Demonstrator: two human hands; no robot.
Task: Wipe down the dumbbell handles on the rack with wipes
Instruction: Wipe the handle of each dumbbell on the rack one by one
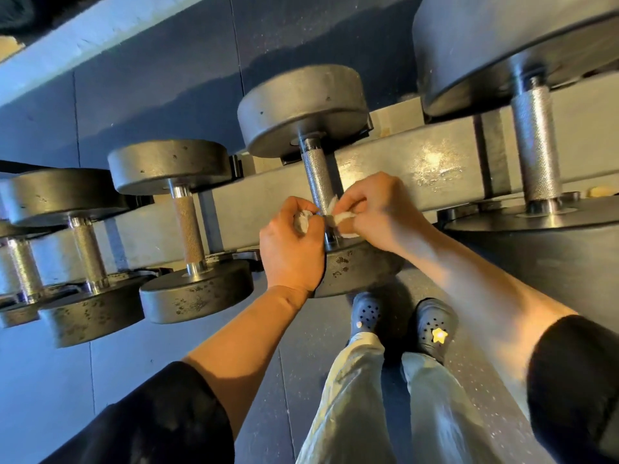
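A row of dark round-headed dumbbells lies across the grey rack (418,169). The middle dumbbell has a knurled steel handle (316,177). A white wipe (341,216) is wrapped around the near end of that handle. My left hand (291,246) grips one bunched end of the wipe on the handle's left side. My right hand (382,209) pinches the other end on the right side. The wipe's middle is hidden behind the handle and my fingers.
To the left lie a dumbbell with a rust-toned handle (188,226) and smaller ones (87,251). A larger dumbbell (536,142) lies on the right. My feet in dark clogs (432,329) stand on the rubber floor just below the rack.
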